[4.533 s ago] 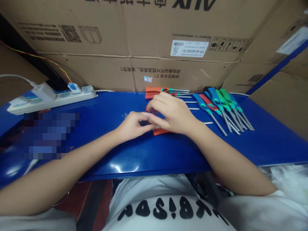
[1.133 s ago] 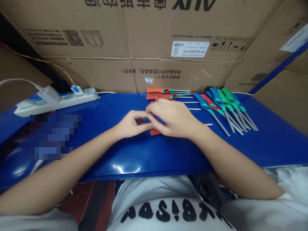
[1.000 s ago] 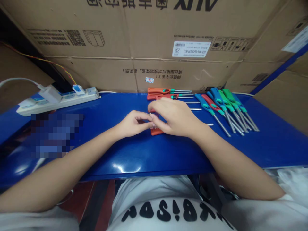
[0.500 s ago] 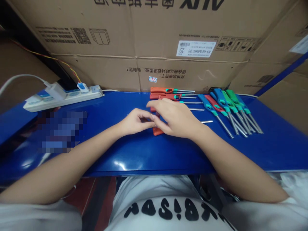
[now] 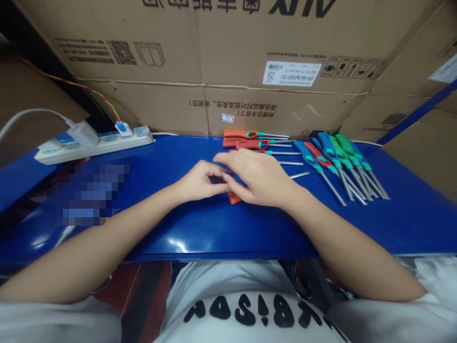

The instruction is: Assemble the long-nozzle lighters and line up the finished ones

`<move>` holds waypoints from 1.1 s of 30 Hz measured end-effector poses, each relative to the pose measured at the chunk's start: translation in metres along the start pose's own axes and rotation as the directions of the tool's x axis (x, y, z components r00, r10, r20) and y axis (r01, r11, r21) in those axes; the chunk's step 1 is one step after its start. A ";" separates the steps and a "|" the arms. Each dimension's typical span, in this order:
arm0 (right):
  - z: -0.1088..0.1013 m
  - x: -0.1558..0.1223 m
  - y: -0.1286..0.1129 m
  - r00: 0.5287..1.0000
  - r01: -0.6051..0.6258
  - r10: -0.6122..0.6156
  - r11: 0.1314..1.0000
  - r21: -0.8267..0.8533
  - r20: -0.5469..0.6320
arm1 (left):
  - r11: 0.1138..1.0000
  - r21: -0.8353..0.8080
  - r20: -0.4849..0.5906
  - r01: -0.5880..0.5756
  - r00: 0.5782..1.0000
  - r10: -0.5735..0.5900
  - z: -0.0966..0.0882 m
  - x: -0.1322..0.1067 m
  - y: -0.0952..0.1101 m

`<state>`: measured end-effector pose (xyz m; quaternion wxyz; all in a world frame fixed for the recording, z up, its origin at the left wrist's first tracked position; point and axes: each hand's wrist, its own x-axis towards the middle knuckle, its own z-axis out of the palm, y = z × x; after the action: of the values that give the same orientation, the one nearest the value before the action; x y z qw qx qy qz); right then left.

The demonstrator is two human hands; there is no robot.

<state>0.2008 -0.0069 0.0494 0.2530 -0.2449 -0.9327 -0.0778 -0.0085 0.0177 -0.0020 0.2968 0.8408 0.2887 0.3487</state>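
My left hand (image 5: 200,181) and my right hand (image 5: 262,178) meet above the blue table, fingertips touching. An orange lighter handle (image 5: 234,199) shows below the fingers; a metal nozzle (image 5: 300,175) emerges at the right, apparently from the same long-nosed lighter. The left thumb and index finger are closed in a pinch. My right fingers are bent over the lighter, with its middle covered. Whatever sits between the fingertips is hidden. Just behind the hands lie an orange lighter (image 5: 240,133), a red lighter (image 5: 246,143) and others partly covered, nozzles pointing right.
Several blue, red and green lighters (image 5: 332,147) are heaped at the right. A white power strip (image 5: 124,143) with plugs stands at the back left, near a blurred patch (image 5: 94,193). A large cardboard box (image 5: 160,105) walls off the table's back.
The lighter under my hands has turned slightly: its nozzle tip has shifted back and left, its handle end a little toward me. My right hand has moved slightly left.
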 end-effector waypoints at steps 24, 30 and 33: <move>0.000 -0.002 0.005 0.996 -0.011 0.013 1.000 0.024 -0.093 | 0.986 0.094 0.252 -0.135 0.962 0.107 0.008 -0.003 0.007; -0.004 -0.003 0.009 0.983 -0.080 0.090 0.995 0.067 -0.160 | 0.987 0.108 0.288 -0.117 0.954 0.081 0.007 -0.002 0.009; -0.006 -0.004 0.011 0.967 -0.135 0.179 0.964 0.227 -0.184 | 0.987 0.132 0.294 -0.092 0.955 0.050 0.005 -0.002 0.011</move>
<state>0.2115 -0.0006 0.0528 0.3769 -0.2806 -0.8825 0.0182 -0.0028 0.0079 0.0018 0.2617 0.9118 0.2361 0.2106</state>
